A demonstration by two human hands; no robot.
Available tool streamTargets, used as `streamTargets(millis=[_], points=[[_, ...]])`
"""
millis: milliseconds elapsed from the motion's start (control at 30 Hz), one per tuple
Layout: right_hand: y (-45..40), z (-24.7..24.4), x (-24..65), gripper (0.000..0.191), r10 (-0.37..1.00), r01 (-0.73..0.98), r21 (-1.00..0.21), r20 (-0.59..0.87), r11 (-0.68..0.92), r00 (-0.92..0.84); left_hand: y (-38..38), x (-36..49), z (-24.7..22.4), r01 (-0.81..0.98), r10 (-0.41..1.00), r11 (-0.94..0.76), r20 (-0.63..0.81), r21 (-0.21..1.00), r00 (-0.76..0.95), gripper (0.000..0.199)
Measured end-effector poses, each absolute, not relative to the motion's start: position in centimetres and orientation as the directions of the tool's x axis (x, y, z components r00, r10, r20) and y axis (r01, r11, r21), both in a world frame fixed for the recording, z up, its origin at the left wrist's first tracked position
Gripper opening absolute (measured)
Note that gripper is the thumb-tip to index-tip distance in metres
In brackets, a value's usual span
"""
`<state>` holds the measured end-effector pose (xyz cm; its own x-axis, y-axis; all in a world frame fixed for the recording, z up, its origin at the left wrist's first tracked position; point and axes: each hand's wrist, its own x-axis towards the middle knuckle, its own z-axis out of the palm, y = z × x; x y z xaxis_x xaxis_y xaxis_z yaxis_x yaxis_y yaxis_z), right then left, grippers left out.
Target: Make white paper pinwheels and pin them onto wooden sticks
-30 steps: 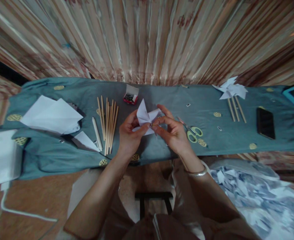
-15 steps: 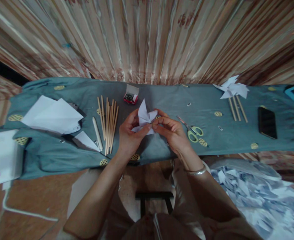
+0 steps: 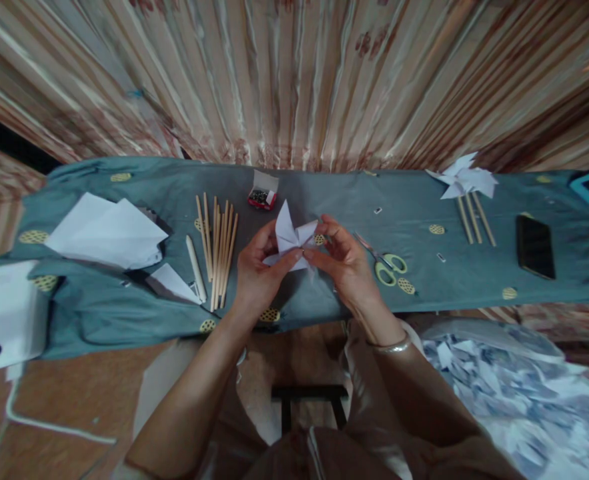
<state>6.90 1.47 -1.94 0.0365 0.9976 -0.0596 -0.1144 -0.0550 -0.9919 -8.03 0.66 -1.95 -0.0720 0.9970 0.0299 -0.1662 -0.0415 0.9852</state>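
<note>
Above the middle of the table, a white paper pinwheel is held up with its blades folded toward the centre. My left hand is closed on its left side, the thumb pressing near the centre and the fingers behind the paper. With its thumb tip at the pinwheel's centre, my right hand grips from the right; its index finger is lifted off the paper. Whatever may sit under the thumbs is too small to make out. Just beyond lies an open small red box of dark pins.
Wooden sticks and a white pen-like tool lie left, by white paper sheets. Scissors, finished pinwheels on sticks and a phone are right. A bag of paper scraps stands below the table's right side.
My right index finger and the fingers beside it have lifted away from the pinwheel's centre, while the thumb stays there. My left hand keeps its hold almost unmoved.
</note>
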Motion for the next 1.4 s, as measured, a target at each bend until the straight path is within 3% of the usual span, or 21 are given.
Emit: streamTargets(millis=[100, 200, 467, 700, 1033, 1400], points=[[1.6, -2.0, 6.7, 0.067, 0.992, -0.143, -0.987, -0.082, -0.068, 0.096, 0.7, -8.0, -2.0, -0.182, 0.996, -0.038, 0.023, 0.983, -0.082, 0.054], [1.6, -1.9, 6.3, 0.079, 0.990, -0.260, -0.961, -0.117, -0.091, 0.084, 0.7, -8.0, -2.0, -0.196, 0.996, -0.036, 0.019, 0.980, -0.085, 0.052], [1.4, -0.9, 6.0, 0.074, 0.962, -0.404, -0.875, -0.268, -0.266, -0.053, 0.6, -8.1, -1.8, -0.202, 0.997, -0.016, 0.000, 0.979, -0.076, 0.046], [1.3, -0.5, 5.7, 0.060, 0.964, -0.409, -0.874, -0.257, -0.263, -0.072, 0.5, -8.0, -1.6, -0.212, 0.996, 0.016, -0.034, 0.977, -0.082, 0.046], [1.3, -0.6, 5.7, 0.065, 0.966, -0.399, -0.883, -0.255, -0.246, -0.030, 0.4, -7.9, -1.3, -0.200, 0.991, 0.073, -0.093, 0.977, -0.091, 0.030], [1.3, -1.2, 5.8, 0.061, 0.975, -0.382, -0.900, -0.224, -0.212, -0.014, 0.4, -8.0, -1.7, -0.174, 0.990, 0.086, -0.104, 0.981, -0.098, 0.030]])
